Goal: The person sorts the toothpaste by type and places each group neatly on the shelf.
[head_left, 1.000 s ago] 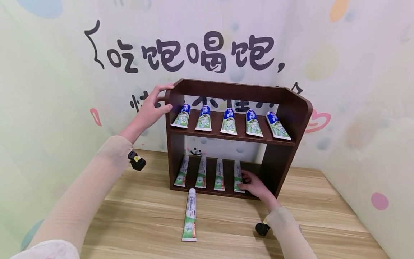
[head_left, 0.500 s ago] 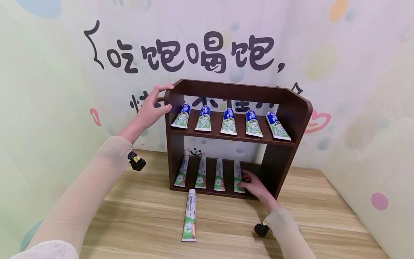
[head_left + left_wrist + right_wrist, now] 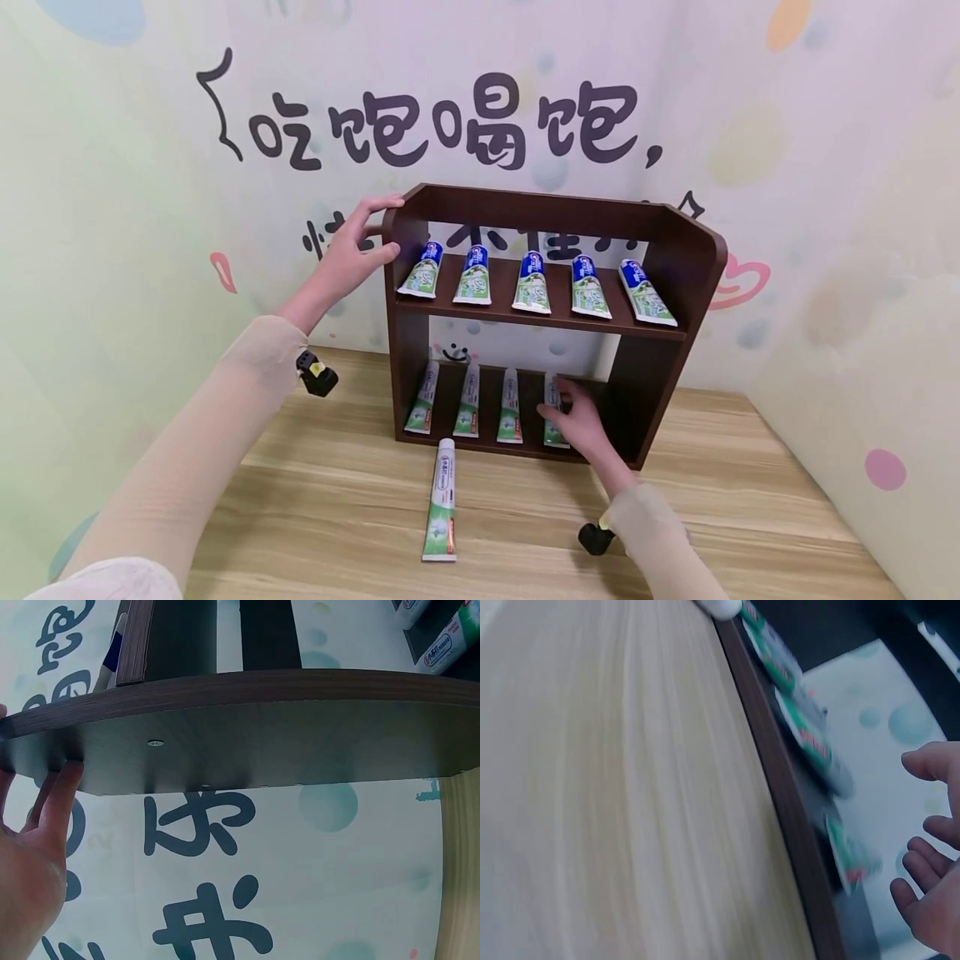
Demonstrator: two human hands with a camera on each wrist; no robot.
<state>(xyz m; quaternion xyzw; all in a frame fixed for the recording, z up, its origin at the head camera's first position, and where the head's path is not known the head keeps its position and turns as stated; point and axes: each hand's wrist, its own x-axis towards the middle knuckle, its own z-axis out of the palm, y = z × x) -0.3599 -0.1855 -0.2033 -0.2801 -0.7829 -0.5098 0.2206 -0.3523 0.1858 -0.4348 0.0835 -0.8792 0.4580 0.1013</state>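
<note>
In the head view, my left hand [image 3: 351, 257] rests against the upper left corner of a dark brown two-tier shelf [image 3: 525, 318]. Its fingers are spread, and in the left wrist view two of them press on the outer side panel [image 3: 247, 742]. My right hand [image 3: 581, 421] is over the rightmost toothpaste tube [image 3: 553, 429] on the lower tier. In the right wrist view, the right thumb and fingers [image 3: 930, 763] are loosely bent and apart, with nothing between them. Part of that tube is hidden behind the hand in the head view.
Several blue and green toothpaste tubes [image 3: 532, 283] stand leaning in a row on the upper tier. Other white and green tubes [image 3: 509, 408] fill the lower tier's left part. One more tube [image 3: 441, 500] lies on the wooden table [image 3: 337, 500] before the shelf.
My right hand has shifted from the right side of the rightmost lower tube to up over it, thumb now left of it. The left hand stays put.
</note>
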